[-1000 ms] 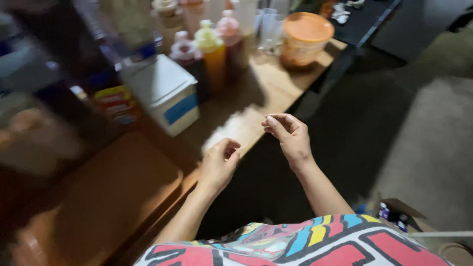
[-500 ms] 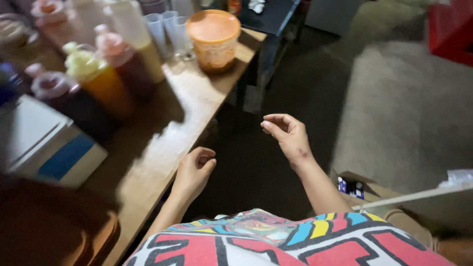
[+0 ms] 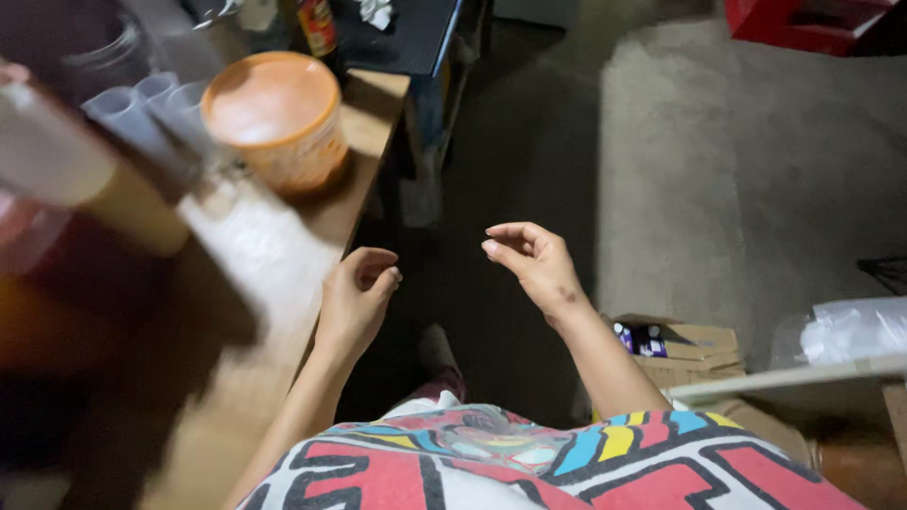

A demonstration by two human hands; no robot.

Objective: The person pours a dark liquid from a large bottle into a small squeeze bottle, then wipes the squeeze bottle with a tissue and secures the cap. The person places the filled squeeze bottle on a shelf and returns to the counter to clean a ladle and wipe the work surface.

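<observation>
**Two empty hands at the edge of a wooden counter**

Head view: The left hand (image 3: 357, 295) hangs at the edge of the wooden counter (image 3: 364, 113), its fingers curled loosely inward toward the palm with nothing between them. It sits just over the counter's near edge, apart from everything standing on the top. The right hand (image 3: 535, 264) is raised over the dark floor, well clear of the counter, palm turned inward and fingers bent, thumb and forefinger drawn near each other; it too holds nothing that can be seen.

The nearest thing to the left hand is an orange tub (image 3: 276, 118) with an orange lid, standing farther back on the counter near its far corner. Just beside the tub, to its left, stand a few clear plastic cups (image 3: 151, 102), blurred. Further left the counter is a smear of motion blur; a pale bottle shape and dark patches show there, but what they are cannot be told.

Below the hands lies a bright patterned shirt (image 3: 567, 463) in red, white, blue and yellow. To the right of the right forearm, on the floor, an open cardboard box (image 3: 680, 345) sits, with a crumpled clear plastic bag (image 3: 850, 331) further right.
</observation>
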